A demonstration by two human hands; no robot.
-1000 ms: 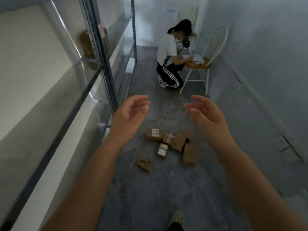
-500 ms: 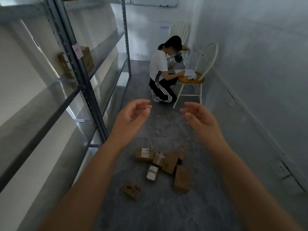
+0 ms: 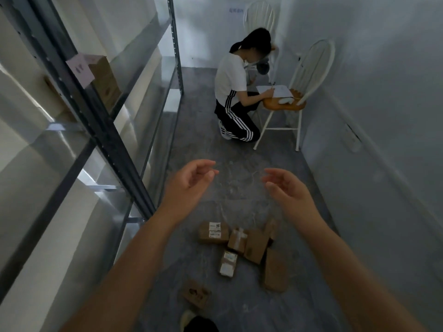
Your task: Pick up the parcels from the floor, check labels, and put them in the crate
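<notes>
While hands [image 3: 189, 182] [image 3: 288, 190] hover loosely curled | parcels [image 3: 213, 233] on grey floor [image 3: 239, 154] | shelving [image 3: 112, 149] left

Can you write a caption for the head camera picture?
Empty left hand and right hand hover above cardboard parcels on the floor.

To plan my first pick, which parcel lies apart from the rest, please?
The small parcel nearest the shoe; the other parcels cluster together farther off.

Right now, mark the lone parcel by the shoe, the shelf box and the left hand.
lone parcel [image 3: 195, 294], head view, top face
shelf box [image 3: 106, 85], head view, visible side
left hand [image 3: 188, 185], head view, mid-hand
</notes>
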